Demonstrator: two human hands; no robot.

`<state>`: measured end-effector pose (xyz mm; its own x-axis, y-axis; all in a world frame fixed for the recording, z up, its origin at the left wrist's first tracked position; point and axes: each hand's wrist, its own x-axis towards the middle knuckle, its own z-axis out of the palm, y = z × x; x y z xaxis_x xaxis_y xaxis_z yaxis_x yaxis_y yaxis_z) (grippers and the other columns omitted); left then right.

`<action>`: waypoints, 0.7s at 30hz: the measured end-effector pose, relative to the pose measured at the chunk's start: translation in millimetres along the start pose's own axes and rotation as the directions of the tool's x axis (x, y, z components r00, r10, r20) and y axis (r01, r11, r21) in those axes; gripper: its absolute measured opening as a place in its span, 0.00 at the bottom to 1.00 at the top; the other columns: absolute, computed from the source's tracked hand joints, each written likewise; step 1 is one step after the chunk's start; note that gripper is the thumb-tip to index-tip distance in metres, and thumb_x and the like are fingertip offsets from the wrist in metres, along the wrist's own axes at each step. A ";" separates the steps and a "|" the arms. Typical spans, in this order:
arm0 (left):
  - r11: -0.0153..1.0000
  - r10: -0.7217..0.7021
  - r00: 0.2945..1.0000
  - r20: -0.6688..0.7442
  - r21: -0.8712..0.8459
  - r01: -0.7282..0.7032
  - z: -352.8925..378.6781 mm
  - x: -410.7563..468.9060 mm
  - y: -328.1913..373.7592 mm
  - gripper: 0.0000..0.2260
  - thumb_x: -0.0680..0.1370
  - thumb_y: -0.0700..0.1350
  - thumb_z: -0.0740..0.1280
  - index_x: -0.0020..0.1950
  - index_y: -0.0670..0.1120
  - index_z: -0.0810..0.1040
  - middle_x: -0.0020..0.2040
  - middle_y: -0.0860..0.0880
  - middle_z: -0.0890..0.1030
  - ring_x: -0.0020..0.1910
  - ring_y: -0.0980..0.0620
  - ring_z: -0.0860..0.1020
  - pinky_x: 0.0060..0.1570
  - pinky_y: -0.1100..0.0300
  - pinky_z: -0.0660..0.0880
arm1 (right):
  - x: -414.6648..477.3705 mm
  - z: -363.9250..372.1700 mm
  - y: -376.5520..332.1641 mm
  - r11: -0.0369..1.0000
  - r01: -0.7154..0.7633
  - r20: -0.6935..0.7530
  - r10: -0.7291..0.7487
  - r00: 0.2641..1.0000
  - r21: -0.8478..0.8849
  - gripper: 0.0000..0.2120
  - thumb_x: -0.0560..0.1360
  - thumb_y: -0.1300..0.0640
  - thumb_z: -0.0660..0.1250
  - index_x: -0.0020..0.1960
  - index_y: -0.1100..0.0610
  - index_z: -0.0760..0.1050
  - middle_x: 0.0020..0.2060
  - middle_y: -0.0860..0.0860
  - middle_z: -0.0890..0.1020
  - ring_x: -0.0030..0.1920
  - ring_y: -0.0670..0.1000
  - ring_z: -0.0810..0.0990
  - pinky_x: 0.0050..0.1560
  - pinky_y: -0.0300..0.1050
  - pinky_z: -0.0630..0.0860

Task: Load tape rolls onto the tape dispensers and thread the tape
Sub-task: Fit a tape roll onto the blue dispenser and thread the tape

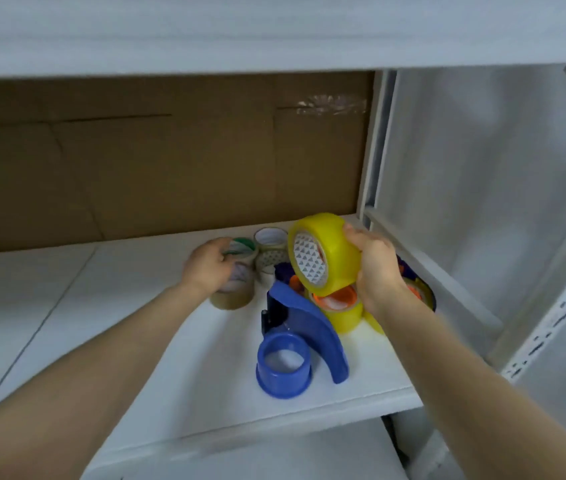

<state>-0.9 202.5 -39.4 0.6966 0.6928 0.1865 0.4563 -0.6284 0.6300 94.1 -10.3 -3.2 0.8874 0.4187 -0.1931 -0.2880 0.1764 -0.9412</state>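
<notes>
Across the wide white shelf (32, 306) I see my left hand (205, 266) curled over a brown roll (236, 296), the smooth blue dispenser (312, 327) standing near the front edge, and my right hand (378, 271) clamped round the glossy yellow roll (326, 251), lifted above stacked rolls (344, 317) near the upright (375, 150).

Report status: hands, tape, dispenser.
Right hand grips yellow tape roll, in air. Left hand grips brown roll stack. Blue dispenser hub bare, loose rolls crowded behind.
</notes>
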 end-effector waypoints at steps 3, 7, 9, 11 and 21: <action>0.929 -0.156 0.988 -0.009 -0.342 0.144 1.2 -34.5 33.1 0.12 0.78 0.40 0.61 0.60 0.44 0.77 0.55 0.44 0.80 0.56 0.47 0.77 0.58 0.60 0.71 | 2.5 -8.6 -3.4 0.986 -0.166 0.146 0.162 0.976 0.018 0.32 0.62 0.41 0.71 0.64 0.49 0.72 0.58 0.55 0.79 0.52 0.62 0.80 0.45 0.57 0.78; 0.718 -0.155 0.984 0.085 -0.675 0.171 -1.6 -82.8 72.8 0.08 0.78 0.39 0.61 0.53 0.46 0.76 0.47 0.45 0.80 0.48 0.50 0.79 0.51 0.59 0.76 | -3.5 -16.0 -4.3 0.966 -0.259 0.385 0.235 0.893 0.013 0.19 0.73 0.47 0.66 0.61 0.55 0.75 0.52 0.56 0.82 0.41 0.56 0.83 0.36 0.51 0.81; 0.760 -0.117 0.989 0.093 -0.632 0.149 -1.4 -102.1 80.5 0.08 0.77 0.38 0.63 0.55 0.45 0.75 0.45 0.48 0.80 0.44 0.53 0.78 0.42 0.66 0.77 | -13.8 -16.0 -3.7 0.960 -0.277 0.479 0.226 0.848 0.036 0.17 0.76 0.50 0.63 0.61 0.58 0.76 0.54 0.58 0.82 0.50 0.57 0.82 0.55 0.57 0.78; 0.808 -0.154 0.987 0.042 -0.569 0.150 -1.0 -117.2 78.9 0.10 0.75 0.41 0.68 0.56 0.44 0.75 0.47 0.49 0.81 0.46 0.53 0.79 0.43 0.65 0.77 | -25.8 -16.2 -1.4 0.962 -0.271 0.565 0.198 0.801 0.048 0.15 0.78 0.53 0.59 0.59 0.60 0.76 0.49 0.58 0.83 0.50 0.57 0.82 0.58 0.55 0.76; 0.866 -0.013 0.965 -0.263 -0.485 -0.121 -30.2 -155.0 47.7 0.24 0.73 0.25 0.62 0.61 0.50 0.71 0.51 0.54 0.78 0.42 0.70 0.78 0.49 0.71 0.75 | -67.2 -11.9 27.5 0.995 0.094 0.815 -0.018 0.579 -0.044 0.07 0.65 0.60 0.68 0.43 0.56 0.78 0.37 0.50 0.83 0.41 0.49 0.79 0.47 0.43 0.74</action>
<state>-103.8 75.8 -15.4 0.5202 0.7696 0.3703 0.0425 -0.4563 0.8888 30.8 -44.1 -19.5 0.2252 0.9654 0.1315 -0.1876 0.1754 -0.9665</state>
